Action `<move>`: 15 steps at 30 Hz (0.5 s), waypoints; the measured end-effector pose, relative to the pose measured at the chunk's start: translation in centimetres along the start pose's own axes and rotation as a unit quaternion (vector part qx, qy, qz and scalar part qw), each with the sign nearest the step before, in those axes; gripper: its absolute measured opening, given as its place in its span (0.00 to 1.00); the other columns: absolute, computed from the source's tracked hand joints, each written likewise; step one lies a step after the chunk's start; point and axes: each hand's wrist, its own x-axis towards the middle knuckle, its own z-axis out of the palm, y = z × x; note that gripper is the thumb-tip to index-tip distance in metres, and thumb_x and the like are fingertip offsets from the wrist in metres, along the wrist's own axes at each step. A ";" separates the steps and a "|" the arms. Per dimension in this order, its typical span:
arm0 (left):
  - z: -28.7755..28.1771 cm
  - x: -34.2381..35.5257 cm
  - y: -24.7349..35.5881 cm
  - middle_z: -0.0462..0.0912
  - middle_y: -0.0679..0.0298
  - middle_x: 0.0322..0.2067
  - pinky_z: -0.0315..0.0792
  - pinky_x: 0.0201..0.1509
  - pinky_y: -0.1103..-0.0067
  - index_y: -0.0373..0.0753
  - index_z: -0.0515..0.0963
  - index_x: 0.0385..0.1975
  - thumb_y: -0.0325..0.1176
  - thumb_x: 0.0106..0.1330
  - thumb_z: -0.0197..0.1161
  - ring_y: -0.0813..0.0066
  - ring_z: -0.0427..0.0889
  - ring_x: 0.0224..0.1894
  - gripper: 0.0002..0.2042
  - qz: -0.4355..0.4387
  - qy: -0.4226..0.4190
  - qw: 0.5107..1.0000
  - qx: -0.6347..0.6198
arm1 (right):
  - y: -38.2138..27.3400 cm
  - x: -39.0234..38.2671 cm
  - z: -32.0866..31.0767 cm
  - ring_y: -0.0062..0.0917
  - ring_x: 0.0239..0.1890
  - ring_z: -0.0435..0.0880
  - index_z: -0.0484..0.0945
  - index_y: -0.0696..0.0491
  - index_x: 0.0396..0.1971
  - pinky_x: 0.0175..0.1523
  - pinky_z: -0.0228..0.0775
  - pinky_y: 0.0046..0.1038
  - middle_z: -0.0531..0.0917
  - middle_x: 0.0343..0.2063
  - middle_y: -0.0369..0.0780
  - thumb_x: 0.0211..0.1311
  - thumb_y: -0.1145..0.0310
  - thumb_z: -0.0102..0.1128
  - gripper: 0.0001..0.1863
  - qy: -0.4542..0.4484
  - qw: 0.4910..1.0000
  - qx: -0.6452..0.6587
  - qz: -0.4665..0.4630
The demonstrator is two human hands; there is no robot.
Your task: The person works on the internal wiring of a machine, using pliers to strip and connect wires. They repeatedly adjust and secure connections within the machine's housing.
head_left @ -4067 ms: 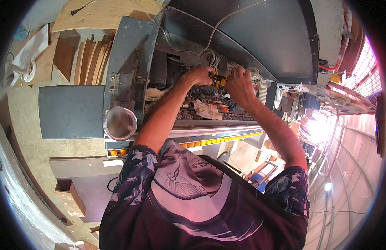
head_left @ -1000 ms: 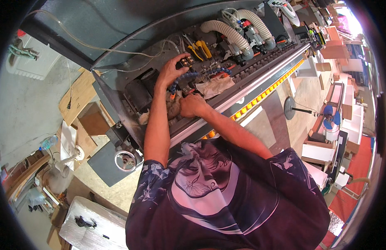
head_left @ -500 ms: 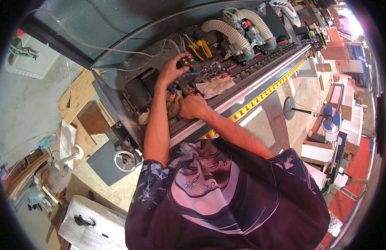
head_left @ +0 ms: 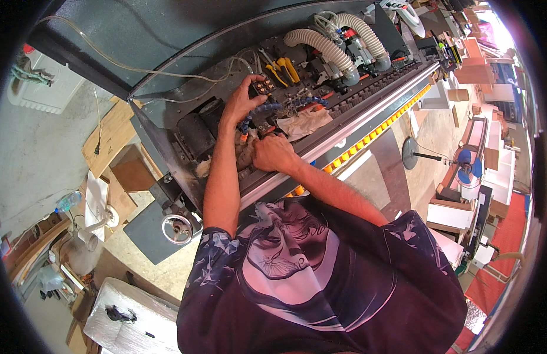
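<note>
My left hand reaches into an open machine bed. Its thumb and fingers curl round a small black block with brass-coloured round fittings. Lower and to the right, my right hand is closed low among dark machine parts; whatever its fingers grip is hidden. Beside it lie a crumpled dirty cloth and a blue segmented coolant hose with an orange tip. Yellow-and-black pliers rest beyond the left hand, next to a wrench.
Two ribbed grey hoses arch over the machine's right side. A metal rail and a yellow strip run along its front edge. A handwheel sits at lower left. A blue-bladed fan stands on the right.
My left fingers have shifted very slightly at the black block. My right hand stays in almost the same place.
</note>
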 end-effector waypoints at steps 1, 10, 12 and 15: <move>0.0 0.1 0.0 0.80 0.62 0.60 0.66 0.70 0.66 0.48 0.73 0.61 0.38 0.59 0.76 0.64 0.76 0.65 0.29 -0.002 0.000 1.000 -0.005 | 0.1 0.2 -0.1 0.48 0.47 0.88 0.84 0.60 0.45 0.59 0.71 0.48 0.88 0.39 0.53 0.57 0.60 0.56 0.22 -0.016 1.000 -0.001 0.000; -0.1 0.2 -0.3 0.79 0.60 0.61 0.67 0.69 0.63 0.45 0.73 0.61 0.42 0.58 0.77 0.62 0.76 0.66 0.31 0.014 0.001 0.999 0.031 | 0.5 1.0 0.1 0.49 0.52 0.87 0.83 0.60 0.49 0.63 0.67 0.50 0.88 0.44 0.53 0.59 0.60 0.54 0.24 -0.081 0.997 0.001 0.015; -0.2 0.1 -0.2 0.79 0.60 0.61 0.67 0.69 0.62 0.45 0.73 0.60 0.42 0.59 0.77 0.61 0.75 0.66 0.30 0.008 0.004 0.999 0.034 | 0.4 1.0 -0.1 0.49 0.51 0.87 0.83 0.60 0.49 0.62 0.67 0.50 0.88 0.44 0.53 0.59 0.60 0.54 0.24 -0.086 0.996 0.000 0.011; -0.2 0.1 -0.3 0.79 0.60 0.61 0.67 0.69 0.61 0.45 0.72 0.60 0.42 0.59 0.76 0.60 0.76 0.66 0.30 0.004 0.002 0.999 0.034 | 0.4 0.9 -0.2 0.49 0.51 0.87 0.83 0.59 0.49 0.62 0.67 0.50 0.88 0.44 0.52 0.58 0.61 0.55 0.24 -0.081 0.997 -0.002 0.005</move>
